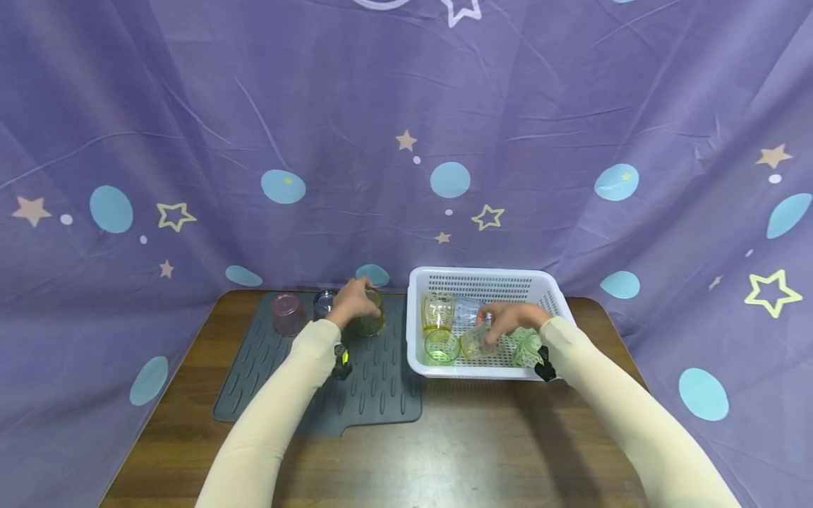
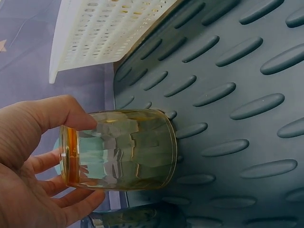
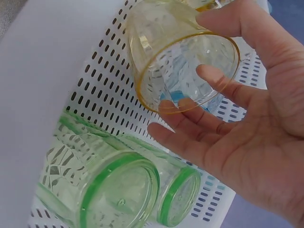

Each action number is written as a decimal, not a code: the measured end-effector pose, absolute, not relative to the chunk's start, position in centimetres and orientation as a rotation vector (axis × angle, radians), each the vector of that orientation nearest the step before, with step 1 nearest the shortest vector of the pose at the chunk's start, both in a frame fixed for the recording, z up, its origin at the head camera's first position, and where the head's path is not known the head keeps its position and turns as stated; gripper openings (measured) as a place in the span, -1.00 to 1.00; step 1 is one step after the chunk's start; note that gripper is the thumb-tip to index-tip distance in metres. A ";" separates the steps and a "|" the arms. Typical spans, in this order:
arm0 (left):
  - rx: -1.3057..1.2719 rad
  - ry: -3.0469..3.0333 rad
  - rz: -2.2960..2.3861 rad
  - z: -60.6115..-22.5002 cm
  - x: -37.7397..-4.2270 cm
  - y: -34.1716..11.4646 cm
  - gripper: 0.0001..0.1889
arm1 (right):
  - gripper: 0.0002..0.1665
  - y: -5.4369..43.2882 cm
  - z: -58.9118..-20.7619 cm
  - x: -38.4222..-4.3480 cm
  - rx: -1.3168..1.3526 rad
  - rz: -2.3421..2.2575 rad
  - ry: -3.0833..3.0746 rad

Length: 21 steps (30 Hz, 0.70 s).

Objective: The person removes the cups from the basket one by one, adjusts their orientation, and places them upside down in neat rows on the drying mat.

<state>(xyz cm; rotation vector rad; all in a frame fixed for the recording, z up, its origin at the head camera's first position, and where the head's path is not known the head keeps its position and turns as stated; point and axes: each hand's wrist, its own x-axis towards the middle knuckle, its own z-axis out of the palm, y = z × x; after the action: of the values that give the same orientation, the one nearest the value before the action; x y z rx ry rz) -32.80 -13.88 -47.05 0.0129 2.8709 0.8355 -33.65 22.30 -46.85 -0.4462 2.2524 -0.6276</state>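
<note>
Left hand [image 1: 356, 300] grips a faceted amber glass [image 2: 128, 149]; right hand [image 1: 513, 319] loosely pinches an amber-rimmed tumbler [image 3: 164, 52].

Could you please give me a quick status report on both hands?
Left hand grips amber glass on gray mat. Right hand at yellow-rimmed glass in white basket, grip unclear. Green glasses alongside might crowd it.

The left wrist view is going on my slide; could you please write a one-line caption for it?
Left hand holding an amber glass, with a dark ridged mat and a white basket.
</note>
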 end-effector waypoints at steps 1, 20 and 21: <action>0.010 2.870 0.836 -47.0 -32.8 -13.9 -0.28 | -0.30 22.4 -46.9 -33.7 -0.438 -0.654 2.243; 0.010 2.887 0.828 -47.3 -32.5 -13.9 -0.26 | -0.35 24.3 -45.9 -33.3 -0.474 -0.954 2.293; 0.013 2.888 0.830 -47.3 -32.5 -13.9 -0.26 | -0.35 24.3 -45.7 -33.3 -0.484 -0.973 2.298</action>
<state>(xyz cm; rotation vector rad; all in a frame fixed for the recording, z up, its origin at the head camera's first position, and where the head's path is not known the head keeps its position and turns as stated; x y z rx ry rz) -32.50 -13.88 -47.34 0.0133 2.8881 0.8297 -33.27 24.33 -45.71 -0.4842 2.2977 -0.9726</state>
